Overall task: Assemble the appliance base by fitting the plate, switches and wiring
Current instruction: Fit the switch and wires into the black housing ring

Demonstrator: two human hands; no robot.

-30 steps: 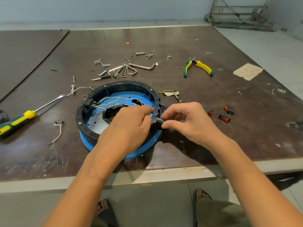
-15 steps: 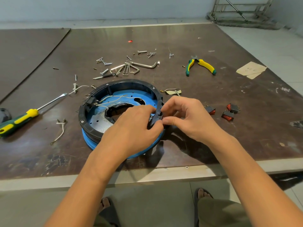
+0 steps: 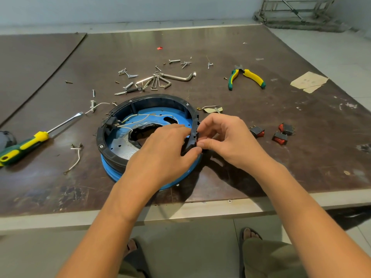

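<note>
**Fitting a switch.** Your left hand grips the black rim of the base from inside. Your right hand, just outside it, pinches a mostly hidden switch against the wall. Pressed crooked, the switch could jam or slip out, and the white wires beyond your left hand could snag. The base lies flat, open side up; being round, it has no long axis.

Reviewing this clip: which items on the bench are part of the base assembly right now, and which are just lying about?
In the job: black ring on blue plate, white wires, switch pinched by right hand at the rim, left hand gripping the ring, spare red switches.

Lying about: screwdriver, pliers, hex keys, scattered screws, paper scrap.
</note>
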